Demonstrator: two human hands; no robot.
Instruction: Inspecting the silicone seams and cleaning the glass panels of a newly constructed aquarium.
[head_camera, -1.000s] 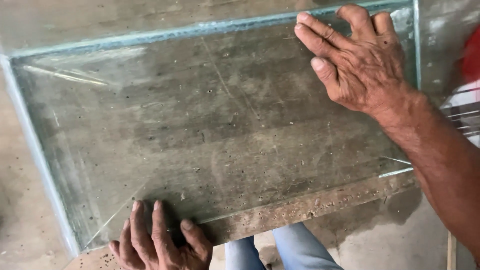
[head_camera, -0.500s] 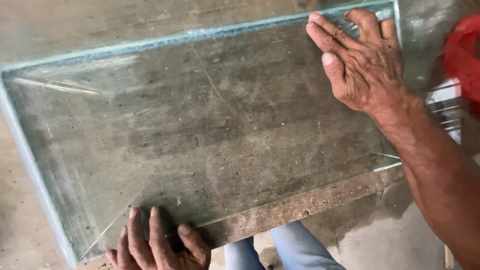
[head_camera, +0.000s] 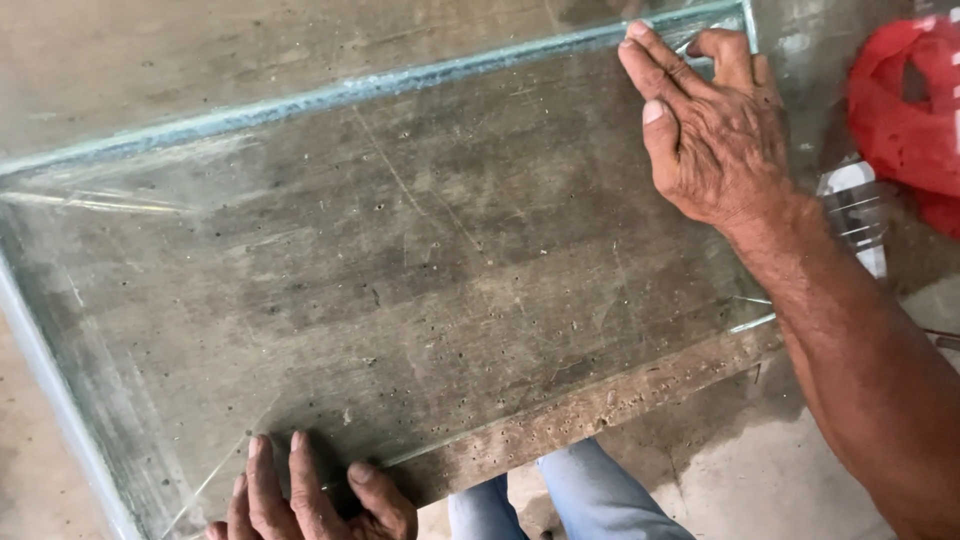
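glass sheet (head_camera: 400, 260) lies flat on the wooden worktop (head_camera: 600, 405), covering nearly all of it. long axis runs left to right across the view, tilted a bit so the right end sits higher in frame; the near long edge slopes up toward the right. its far edge shows as a pale green line, and the left short edge runs down toward the bottom left corner of the view.

left hand (head_camera: 310, 500) is at the near left corner of the sheet, fingers spread and laid flat on top of the glass, thumb alongside near the edge. the grip is open, pressing down rather than pinching.

right hand (head_camera: 715, 125) is at the far right corner, palm down on the glass, fingers together and pointing to the far edge, fingertips touching it. cannot tell if any finger curls over the edge.

red plastic bag (head_camera: 905, 120) lies off to the right, clear of the glass. blue jeans (head_camera: 590, 500) show below the worktop's near edge, over a concrete floor (head_camera: 780, 470).
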